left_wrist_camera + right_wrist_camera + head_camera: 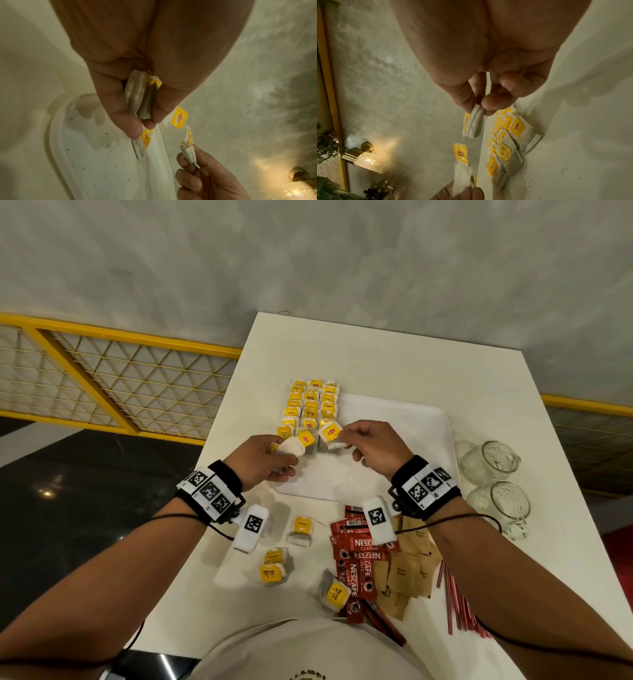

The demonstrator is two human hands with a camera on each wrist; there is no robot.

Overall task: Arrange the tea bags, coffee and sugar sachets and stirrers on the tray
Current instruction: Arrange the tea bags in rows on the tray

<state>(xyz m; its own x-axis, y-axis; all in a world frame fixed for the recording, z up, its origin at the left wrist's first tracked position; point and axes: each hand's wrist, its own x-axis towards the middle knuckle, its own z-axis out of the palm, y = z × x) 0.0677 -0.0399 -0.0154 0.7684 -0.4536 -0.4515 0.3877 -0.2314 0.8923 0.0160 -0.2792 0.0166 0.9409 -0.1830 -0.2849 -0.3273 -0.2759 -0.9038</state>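
A white tray [424, 433] lies in the middle of the white table [376, 361]. Rows of yellow-tagged tea bags [310, 405] fill its left side. My left hand [263, 458] grips a small stack of tea bags [139, 94] over the tray's near left part. My right hand [371, 445] pinches one tea bag [475, 121] by its paper between thumb and fingers, just right of the rows. Loose tea bags [301, 529], red coffee sachets [358, 556], brown sugar sachets [407, 570] and red stirrers [455, 601] lie on the table in front of the tray.
Two glass mugs [493, 463] stand at the table's right edge. A yellow railing [113, 361] runs behind the table on the left. A marbled wall [308, 251] rises behind. The tray's bare bottom [96, 155] carries dark specks.
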